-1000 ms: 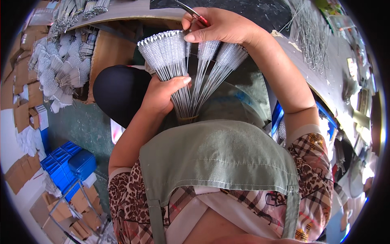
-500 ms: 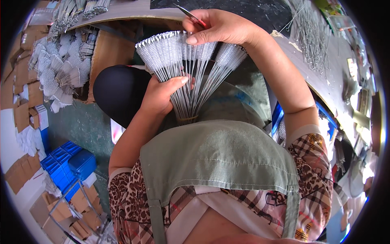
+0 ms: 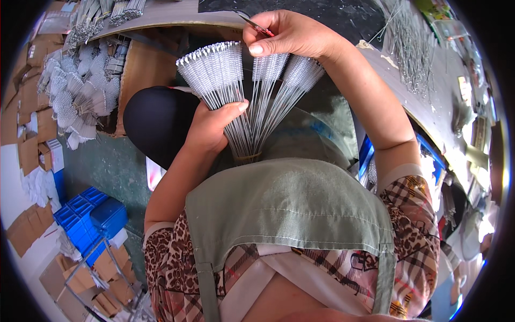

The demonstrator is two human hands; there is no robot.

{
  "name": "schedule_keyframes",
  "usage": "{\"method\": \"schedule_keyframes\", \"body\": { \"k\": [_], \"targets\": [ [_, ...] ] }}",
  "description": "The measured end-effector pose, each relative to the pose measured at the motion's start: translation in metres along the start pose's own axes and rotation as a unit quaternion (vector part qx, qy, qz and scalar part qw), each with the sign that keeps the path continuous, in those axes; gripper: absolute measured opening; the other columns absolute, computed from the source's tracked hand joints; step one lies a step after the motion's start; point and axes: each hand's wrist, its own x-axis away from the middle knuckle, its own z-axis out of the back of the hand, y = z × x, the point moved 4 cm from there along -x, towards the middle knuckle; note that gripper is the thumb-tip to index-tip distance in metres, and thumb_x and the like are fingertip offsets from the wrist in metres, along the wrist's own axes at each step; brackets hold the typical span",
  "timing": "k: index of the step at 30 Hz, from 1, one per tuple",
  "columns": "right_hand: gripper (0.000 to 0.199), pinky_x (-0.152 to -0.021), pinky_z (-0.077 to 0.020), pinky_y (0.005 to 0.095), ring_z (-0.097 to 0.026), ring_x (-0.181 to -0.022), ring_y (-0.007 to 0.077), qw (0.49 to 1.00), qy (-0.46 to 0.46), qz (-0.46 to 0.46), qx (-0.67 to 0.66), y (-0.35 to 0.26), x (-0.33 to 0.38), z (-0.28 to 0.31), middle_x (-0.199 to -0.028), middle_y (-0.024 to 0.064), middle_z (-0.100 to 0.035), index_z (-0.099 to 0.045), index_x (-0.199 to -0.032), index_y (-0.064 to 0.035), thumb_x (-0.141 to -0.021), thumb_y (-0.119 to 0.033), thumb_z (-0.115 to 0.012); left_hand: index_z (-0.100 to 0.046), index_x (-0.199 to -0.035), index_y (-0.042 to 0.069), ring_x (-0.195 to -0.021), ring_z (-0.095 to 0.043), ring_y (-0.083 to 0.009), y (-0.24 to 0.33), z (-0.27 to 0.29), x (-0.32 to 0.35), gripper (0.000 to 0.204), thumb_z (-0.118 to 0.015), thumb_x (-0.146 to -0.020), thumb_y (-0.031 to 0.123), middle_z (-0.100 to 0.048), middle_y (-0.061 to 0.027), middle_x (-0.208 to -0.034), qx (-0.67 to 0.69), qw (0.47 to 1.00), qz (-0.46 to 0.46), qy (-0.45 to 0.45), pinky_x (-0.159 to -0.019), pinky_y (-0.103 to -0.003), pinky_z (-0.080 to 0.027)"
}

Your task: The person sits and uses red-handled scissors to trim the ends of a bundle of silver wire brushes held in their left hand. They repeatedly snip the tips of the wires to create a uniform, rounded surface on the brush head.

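Head view shows a green-gray apron (image 3: 289, 198) closest, over a shirt (image 3: 166, 268) with spots and checks. Just past the apron is a big bunch of thin wire brushes (image 3: 212, 67), spread out like a fan. Their wire stems come together low down, where a thin band (image 3: 248, 157) goes around them. The fan has three parts, with gaps between their tops. The left grip (image 3: 217, 121) is closed around the stems of the left part, with its thumb lying across the front. Up by the brush tops, the right grip (image 3: 295, 35) holds a small pointy tool (image 3: 250, 21) with some red on it. Its thumb is right at the top of the middle part, but I cannot tell if it touches.

Past that is a gray tabletop (image 3: 171, 9) with a dark mat (image 3: 322, 6) on it. On its right side lie loose thin wires (image 3: 410, 48). Off to the left is a pile of more brushes (image 3: 80, 88). Blue bins (image 3: 88, 214) are lower on that side, by the green floor (image 3: 107, 166).
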Motion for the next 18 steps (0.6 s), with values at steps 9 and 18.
{"method": "schedule_keyframes", "body": {
  "k": [9, 18],
  "targets": [
    [0.019, -0.078, -0.0480, 0.0223, -0.060, -0.082, 0.0095, 0.995, -0.019, -0.018, -0.091, -0.008, 0.002, -0.005, -0.081, 0.0018, -0.063, -0.064, -0.093, -0.0022, -0.078, -0.013, -0.070, -0.058, -0.096, -0.003, -0.075, -0.059, -0.0149, 0.002, -0.005, 0.001, 0.018, -0.056, -0.078, -0.004, -0.061, -0.0083, -0.086, -0.009, 1.000, -0.001, -0.016, -0.069, -0.028, -0.049],
    [0.020, -0.078, -0.0423, 0.0231, -0.053, -0.079, 0.0086, 0.995, 0.004, 0.029, -0.093, -0.023, -0.001, -0.012, -0.078, -0.0007, -0.057, -0.059, -0.086, -0.0041, -0.081, -0.021, -0.069, -0.056, -0.101, -0.005, -0.080, -0.060, -0.0180, -0.001, -0.001, 0.001, 0.023, -0.056, -0.079, -0.001, -0.062, -0.0112, -0.089, -0.043, 0.999, -0.007, 0.001, -0.073, -0.031, -0.049]
  ]
}}
